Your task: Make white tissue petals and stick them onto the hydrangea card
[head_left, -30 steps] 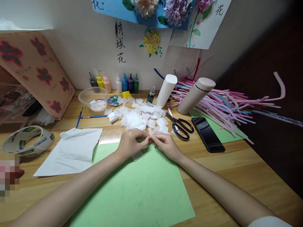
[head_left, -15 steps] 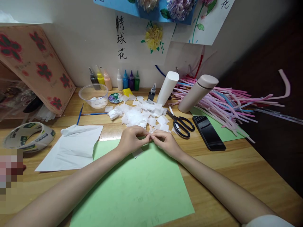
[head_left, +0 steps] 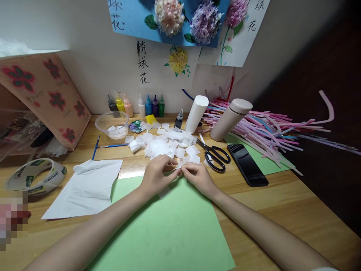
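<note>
My left hand (head_left: 158,174) and my right hand (head_left: 200,180) meet fingertip to fingertip over the top edge of a green sheet of paper (head_left: 169,229). Both are closed in a pinch on a small piece of white tissue paper (head_left: 177,166), mostly hidden by the fingers. Just beyond them spreads a loose pile of white tissue paper squares (head_left: 160,146). One more paper square (head_left: 164,192) lies on the green sheet, partly under my left hand. Black-handled scissors (head_left: 216,156) rest to the right of the pile.
A phone (head_left: 248,165), a beige flask (head_left: 229,120) and pink pipe cleaners (head_left: 262,130) are at right. Left stand a tape roll (head_left: 36,176), a white napkin (head_left: 87,188) and a clear bowl (head_left: 112,124). Paint bottles (head_left: 148,105) line the wall. A blurred-out patch sits at far left.
The view has tilted up, so things sit lower in the picture. My fingers have shifted slightly on the tissue paper piece, and the left fingers have lifted a little apart.
</note>
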Motion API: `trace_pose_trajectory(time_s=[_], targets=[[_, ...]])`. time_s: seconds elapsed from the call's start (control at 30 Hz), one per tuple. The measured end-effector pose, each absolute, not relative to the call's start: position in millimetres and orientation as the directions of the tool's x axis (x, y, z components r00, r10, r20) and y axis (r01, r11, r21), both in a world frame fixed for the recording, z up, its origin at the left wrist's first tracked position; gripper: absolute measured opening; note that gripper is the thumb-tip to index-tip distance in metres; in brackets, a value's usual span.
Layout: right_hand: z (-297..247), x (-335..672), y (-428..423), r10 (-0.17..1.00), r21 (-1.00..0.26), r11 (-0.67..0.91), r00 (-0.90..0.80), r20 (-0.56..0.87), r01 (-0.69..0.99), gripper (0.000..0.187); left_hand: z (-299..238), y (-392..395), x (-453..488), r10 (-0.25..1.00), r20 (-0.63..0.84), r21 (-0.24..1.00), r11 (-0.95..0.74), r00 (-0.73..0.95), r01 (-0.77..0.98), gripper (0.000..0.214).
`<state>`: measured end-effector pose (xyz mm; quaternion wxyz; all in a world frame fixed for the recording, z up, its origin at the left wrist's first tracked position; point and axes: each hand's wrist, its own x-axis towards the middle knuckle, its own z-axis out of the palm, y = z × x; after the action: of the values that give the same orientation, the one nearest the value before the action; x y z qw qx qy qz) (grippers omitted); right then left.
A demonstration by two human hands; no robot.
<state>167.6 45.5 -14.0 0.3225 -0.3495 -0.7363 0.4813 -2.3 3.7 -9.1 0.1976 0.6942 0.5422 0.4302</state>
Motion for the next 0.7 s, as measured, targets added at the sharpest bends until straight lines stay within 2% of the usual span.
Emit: trace_pose_trajectory(time_s=[0.13, 0.23, 0.43, 0.63, 0.7], targets=[[-14.7, 168.3, 46.2, 0.805, -0.936, 0.303, -0.574, 0.15, 0.181, 0.025, -8.5, 2.0, -1.4, 0.88, 0.454, 0.595, -0.413, 0.135, 0.689, 0.009], [-15.0, 168.6, 46.2, 0.8, -0.931, 0.315, -0.58, 0.155, 0.185, 0.024, -7.9, 1.5, -0.9, 0.865, 0.481, 0.577, -0.435, 0.143, 0.691, 0.011], [-16.1, 168.5, 44.9, 0.794, -0.918, 0.34, -0.585, 0.165, 0.202, 0.023, -6.9, 1.5, -1.0, 0.92, 0.379, 0.672, -0.344, 0.094, 0.656, 0.012], [-14.0, 168.7, 44.9, 0.81, -0.934, 0.294, -0.571, 0.131, 0.203, 0.023, -9.6, 5.3, -3.8, 0.968, 0.247, 0.822, -0.181, -0.051, 0.54, 0.017], [-13.8, 169.0, 45.3, 0.81, -0.934, 0.295, -0.571, 0.131, 0.204, 0.023, -8.9, 5.7, -3.7, 0.969, 0.243, 0.83, -0.189, -0.036, 0.524, 0.017]])
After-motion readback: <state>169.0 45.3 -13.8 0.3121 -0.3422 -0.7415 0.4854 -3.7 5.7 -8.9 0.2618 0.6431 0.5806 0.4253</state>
